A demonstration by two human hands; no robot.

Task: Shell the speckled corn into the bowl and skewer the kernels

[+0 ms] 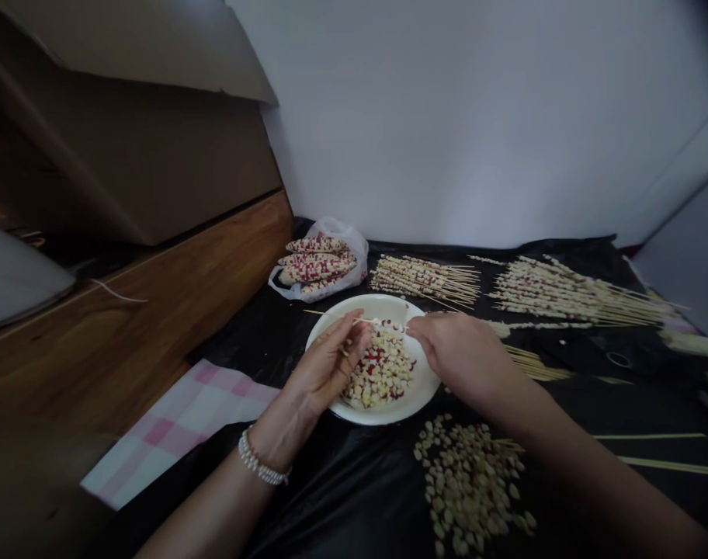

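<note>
A thin wooden skewer (pixel 314 312) threaded with white and dark red corn kernels (pixel 386 323) spans the gap between my hands. My left hand (pixel 334 353) is closed around it, with its bare end sticking out to the left. At the kernel end, my right hand (pixel 447 341) pinches with thumb and finger; what exactly sits between the tips is too small to make out. Both hands are over a white bowl (pixel 429 388), which holds loose kernels (pixel 383 373) in cream and dark red.
Behind the bowl, a plastic bag (pixel 354 237) holds speckled corn cobs (pixel 316 268). Kernel-strung skewers lie in a smaller bundle (pixel 424 279) and a larger bundle (pixel 552 291). Loose pale kernels (pixel 470 481) cover black sheeting (pixel 342 481) in front. Left are checked cloth (pixel 179 427) and a cardboard box (pixel 173 147).
</note>
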